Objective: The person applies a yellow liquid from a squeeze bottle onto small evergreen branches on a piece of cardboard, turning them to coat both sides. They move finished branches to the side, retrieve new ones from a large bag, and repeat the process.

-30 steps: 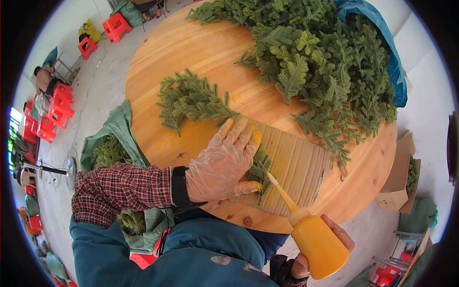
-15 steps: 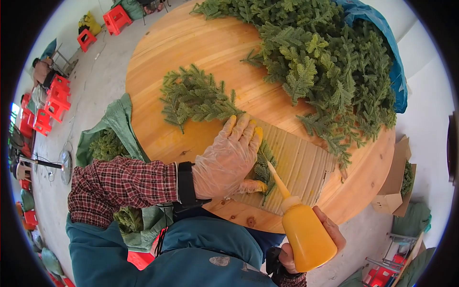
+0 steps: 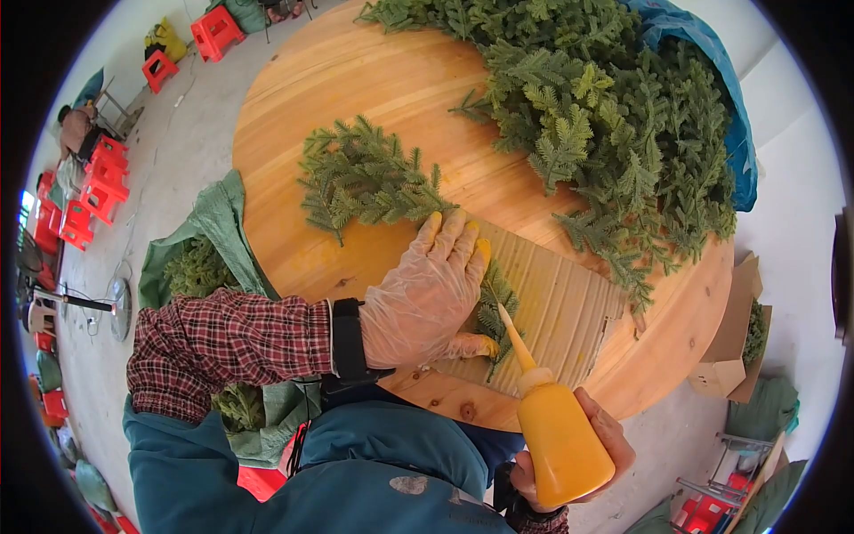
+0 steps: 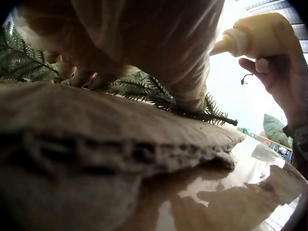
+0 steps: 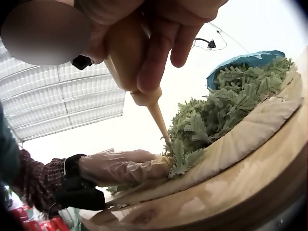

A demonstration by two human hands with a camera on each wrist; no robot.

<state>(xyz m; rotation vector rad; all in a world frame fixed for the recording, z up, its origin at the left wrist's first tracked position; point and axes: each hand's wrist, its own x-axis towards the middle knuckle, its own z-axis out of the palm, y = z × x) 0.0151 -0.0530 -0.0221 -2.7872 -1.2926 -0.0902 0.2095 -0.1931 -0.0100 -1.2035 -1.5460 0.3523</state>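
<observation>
My left hand [image 3: 422,294], in a clear plastic glove with yellow-stained fingertips, presses down on a green fir sprig [image 3: 496,311]. Its fingers lie straight at the upper end and the thumb sits on the stem, as the left wrist view shows. Part of the sprig is hidden under the palm. Beneath it lies a ribbed cardboard piece [image 3: 569,303] with yellow smears. My bare right hand [image 3: 607,440] grips a yellow squeeze bottle [image 3: 560,445], its long nozzle pointing down at the sprig. In the right wrist view the nozzle tip [image 5: 168,142] reaches the needles.
Beyond the cardboard, more fir sprigs [image 3: 369,178] lie on the round wooden table [image 3: 356,71]. A big heap of fir branches [image 3: 614,133] spills from a blue bag [image 3: 734,116]. Green sacks [image 3: 209,227] of foliage stand at left, a carton [image 3: 725,356] at right, red stools [image 3: 105,191] behind.
The bottle has shifted left in my right hand, its nozzle staying over the sprig. My left hand keeps pressing in the same place on the cardboard.
</observation>
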